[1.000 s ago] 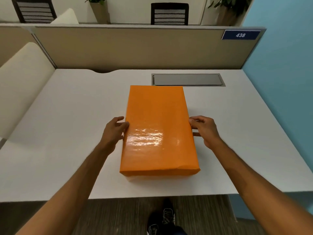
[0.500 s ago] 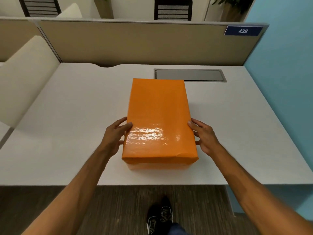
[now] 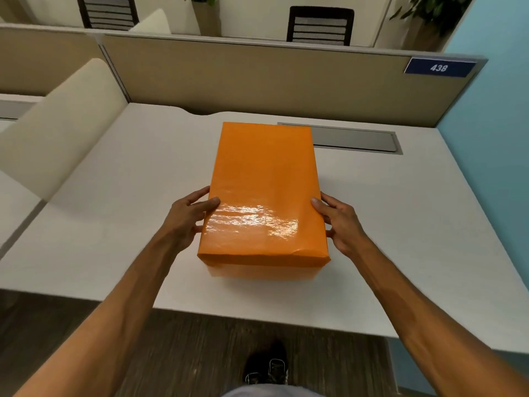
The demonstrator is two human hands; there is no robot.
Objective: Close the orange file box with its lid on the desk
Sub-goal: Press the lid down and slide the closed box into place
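An orange file box with its glossy orange lid on top stands on the white desk, lengthways away from me. The lid covers the whole top; the lower box body shows faintly under the lid's near edge. My left hand grips the lid's left side, thumb on top near the edge. On the opposite side my right hand clasps the lid, fingers curled along its edge.
A grey cable hatch is set in the desk behind the box at the right. A beige partition with a blue 438 sign closes the back. A blue wall is on the right. My shoe is below the desk edge.
The box looks lifted slightly or pulled nearer the desk's front edge. Both hands slid toward the near end and gripped the lid's sides more tightly. The camera shifted.
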